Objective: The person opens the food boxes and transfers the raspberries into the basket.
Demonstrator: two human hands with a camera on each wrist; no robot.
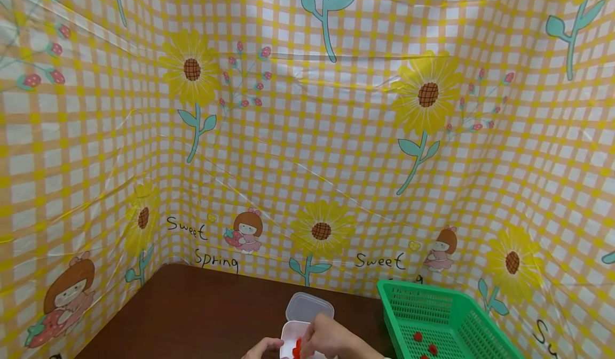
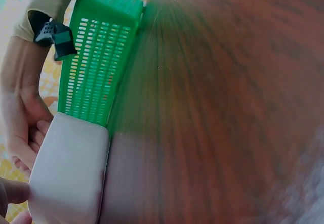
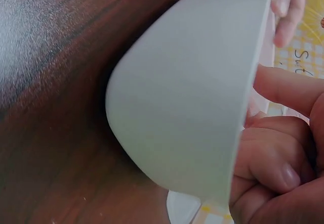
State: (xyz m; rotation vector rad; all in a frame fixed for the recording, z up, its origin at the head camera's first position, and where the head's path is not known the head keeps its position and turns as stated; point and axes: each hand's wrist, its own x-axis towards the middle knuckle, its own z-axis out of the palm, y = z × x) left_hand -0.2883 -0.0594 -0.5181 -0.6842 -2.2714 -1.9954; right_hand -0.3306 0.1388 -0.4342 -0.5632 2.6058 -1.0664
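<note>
A white plastic box (image 1: 290,331) stands on the table, its rim upward, with bright red pieces (image 1: 297,349) inside. At its left side my left hand (image 1: 263,348) grips the wall, fingers at the rim; in the right wrist view its fingers (image 3: 288,9) show at the far end of the box. From the right, my right hand (image 1: 326,335) reaches over the rim into the box, close beside the red pieces. Its fingers (image 3: 271,155) look curled in the right wrist view, but the fingertips are hidden, so whether they pinch a piece cannot be seen.
A translucent lid (image 1: 307,306) lies just behind the box. To the right stands a green slotted basket (image 1: 391,316) with several small red pieces (image 1: 432,349) on its floor. The dark brown table (image 1: 202,311) meets a checked, flowered cloth (image 1: 298,151) at the back and sides.
</note>
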